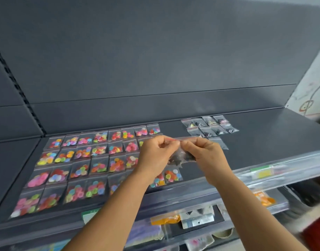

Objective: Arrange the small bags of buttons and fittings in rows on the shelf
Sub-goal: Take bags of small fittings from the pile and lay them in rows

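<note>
Above the dark grey shelf (pixel 264 138) I hold a clear zip bag (pixel 180 156) with dark fittings inside. My left hand (pixel 155 154) pinches its red-lined top edge on the left, and my right hand (pixel 204 153) pinches the same edge on the right. Several rows of small bags of coloured buttons (pixel 83 163) lie flat on the shelf's left half. A smaller group of bags with dark fittings (pixel 209 126) lies in two short rows at the back, right of centre.
A clear plastic price rail (pixel 275 169) runs along the shelf's front edge. Lower shelves hold orange packets (pixel 264 198) and other packaged goods (pixel 197 220). The upright back panel (pixel 155 60) rises behind the shelf. Bare shelf surface lies to the right of the dark bags.
</note>
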